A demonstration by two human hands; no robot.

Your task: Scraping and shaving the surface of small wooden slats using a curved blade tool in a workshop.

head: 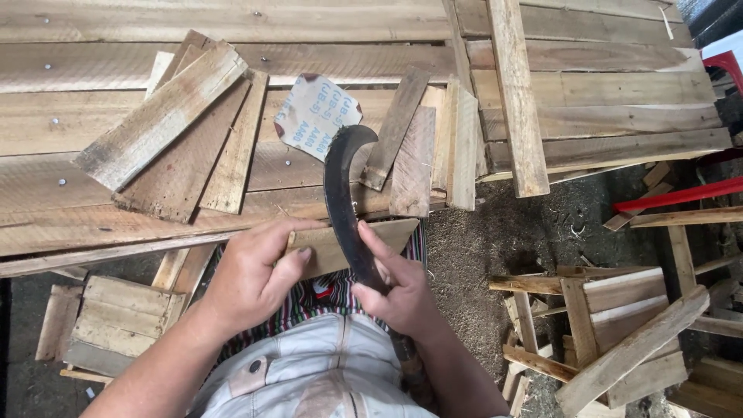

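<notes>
Gripping wood piece (329,246) left hand (251,282), sickle (344,193) right hand (398,290)

This is a rough woodworking yard, a place where scrap timber gets cut and nailed. Weathered planks (155,19) with nail heads run across the far side as a work surface, and short offcuts (166,124) lie piled on it to the left and in the middle. A worn sheet of sandpaper (316,114) lies among them. The ground (480,240) to the right is bare dirt strewn with sawdust and chips. Near right, small slatted crates (619,325) stand half built; another pallet piece (116,321) lies near left.
</notes>
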